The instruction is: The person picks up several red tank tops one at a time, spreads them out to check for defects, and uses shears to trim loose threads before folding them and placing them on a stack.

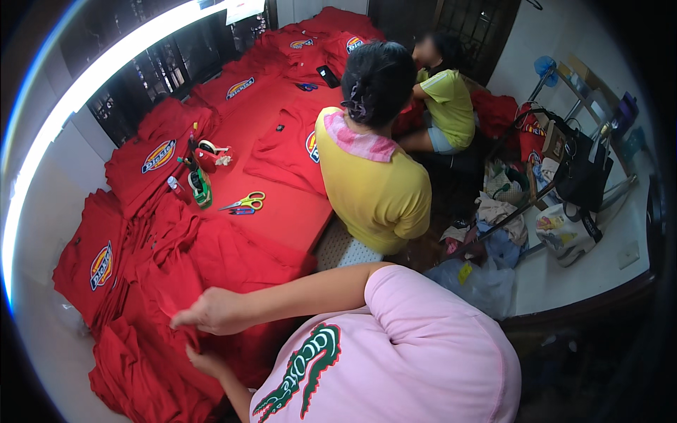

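Touches a rumpled red garment (169,285) on the near part of the red bench (285,211) with right hand (211,311) and, lower in view, left hand (208,361); cannot tell, through blur and folds, whether clasping or released in either grip. Has yellow-handled scissors (252,201) and a green tape dispenser (201,189) farther along the bench, with stacked red shirts (81,254) toward the wall (53,233) on the left. Is near a person in a yellow shirt (377,190), seen from behind, just beyond the pink right sleeve (423,296).

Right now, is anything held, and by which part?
The right hand seems to pinch a fold of red cloth; whether the left hand grips it can't be told.
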`<state>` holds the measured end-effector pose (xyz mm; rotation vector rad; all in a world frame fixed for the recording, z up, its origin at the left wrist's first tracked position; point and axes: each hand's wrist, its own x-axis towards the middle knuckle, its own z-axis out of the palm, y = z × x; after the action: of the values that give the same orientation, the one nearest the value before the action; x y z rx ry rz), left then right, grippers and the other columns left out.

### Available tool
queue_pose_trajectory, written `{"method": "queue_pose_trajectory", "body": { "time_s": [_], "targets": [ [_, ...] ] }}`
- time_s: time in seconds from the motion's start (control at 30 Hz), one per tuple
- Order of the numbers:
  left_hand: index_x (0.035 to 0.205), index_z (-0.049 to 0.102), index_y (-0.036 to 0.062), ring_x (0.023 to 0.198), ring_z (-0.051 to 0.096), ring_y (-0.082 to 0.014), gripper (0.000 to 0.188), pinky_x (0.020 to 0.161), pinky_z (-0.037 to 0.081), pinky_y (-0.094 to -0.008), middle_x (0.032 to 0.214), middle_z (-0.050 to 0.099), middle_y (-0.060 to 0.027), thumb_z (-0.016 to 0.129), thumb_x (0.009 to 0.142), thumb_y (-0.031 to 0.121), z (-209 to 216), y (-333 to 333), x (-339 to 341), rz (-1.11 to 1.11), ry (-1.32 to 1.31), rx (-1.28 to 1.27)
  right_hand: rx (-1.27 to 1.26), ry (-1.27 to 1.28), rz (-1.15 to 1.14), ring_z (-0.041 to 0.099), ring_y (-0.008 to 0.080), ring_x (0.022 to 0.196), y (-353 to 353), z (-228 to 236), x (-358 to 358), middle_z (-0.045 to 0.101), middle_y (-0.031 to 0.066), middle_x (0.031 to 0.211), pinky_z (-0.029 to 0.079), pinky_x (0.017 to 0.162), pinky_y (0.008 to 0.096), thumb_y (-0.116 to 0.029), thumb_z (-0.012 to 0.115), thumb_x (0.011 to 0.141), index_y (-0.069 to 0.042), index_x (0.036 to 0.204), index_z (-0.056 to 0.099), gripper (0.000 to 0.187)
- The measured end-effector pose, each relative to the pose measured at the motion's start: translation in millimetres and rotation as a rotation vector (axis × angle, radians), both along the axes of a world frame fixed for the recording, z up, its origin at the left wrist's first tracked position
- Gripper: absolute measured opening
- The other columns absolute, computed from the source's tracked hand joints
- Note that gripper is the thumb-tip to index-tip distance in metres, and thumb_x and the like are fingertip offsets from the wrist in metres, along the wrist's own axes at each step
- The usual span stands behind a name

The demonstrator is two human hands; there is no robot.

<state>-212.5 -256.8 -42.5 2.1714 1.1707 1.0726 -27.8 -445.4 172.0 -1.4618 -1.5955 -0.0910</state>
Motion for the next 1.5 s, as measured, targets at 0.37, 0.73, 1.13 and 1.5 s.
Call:
{"method": "queue_pose_trajectory", "body": {
  "time_s": [0.37, 0.73, 1.13, 1.5],
  "targets": [
    [0.152, 0.05, 0.0158, 0.124, 0.064, -0.0377, 0.068, 0.091, 0.053, -0.0549, 0.162, 0.044, -0.01, 0.068, 0.096, 0.051, 111, 72, -57, -0.36, -0.523, -1.12, 0.544, 0.448, 0.126, 0.062, 0.019, 0.116, -190, 189, 96, 0.067, 0.0094, 0.116, 0.047, 0.108, 0.0347, 0.009, 0.042, 0.079, 0.002, 0.116, 0.064, 0.043],
    [0.133, 0.064, -0.0026, 0.111, 0.069, -0.0257, 0.037, 0.098, 0.056, -0.0379, 0.125, 0.069, -0.0153, 0.053, 0.102, 0.014, 469, -20, -100, -0.653, -0.017, 0.296, 0.395, 0.378, -0.198, 0.073, 0.014, 0.092, -203, 274, 171, 0.075, 0.0089, 0.105, 0.06, 0.08, 0.0284, -0.018, 0.068, 0.097, 0.003, 0.123, 0.07, 0.033],
    [0.132, 0.062, -0.0044, 0.116, 0.067, -0.0216, 0.033, 0.107, 0.052, -0.0365, 0.12, 0.069, -0.0113, 0.06, 0.104, 0.014, 511, 52, -108, -0.354, -0.706, 0.205, 0.569, -0.058, -0.067, 0.074, 0.0323, 0.107, -138, 251, 247, 0.066, 0.0141, 0.123, 0.066, 0.089, 0.0437, -0.019, 0.052, 0.108, 0.002, 0.137, 0.059, 0.036],
    [0.101, 0.063, 0.0048, 0.089, 0.057, -0.0086, 0.04, 0.08, 0.047, -0.022, 0.098, 0.061, -0.0005, 0.046, 0.072, -0.018, 125, -107, -168, 0.144, -0.58, -0.379, -0.233, 0.436, -0.596, 0.051, 0.0158, 0.063, -247, -62, 120, 0.048, 0.0138, 0.067, 0.042, 0.06, 0.0361, -0.007, 0.055, 0.095, -0.001, 0.087, 0.055, 0.01]
  ]
}}
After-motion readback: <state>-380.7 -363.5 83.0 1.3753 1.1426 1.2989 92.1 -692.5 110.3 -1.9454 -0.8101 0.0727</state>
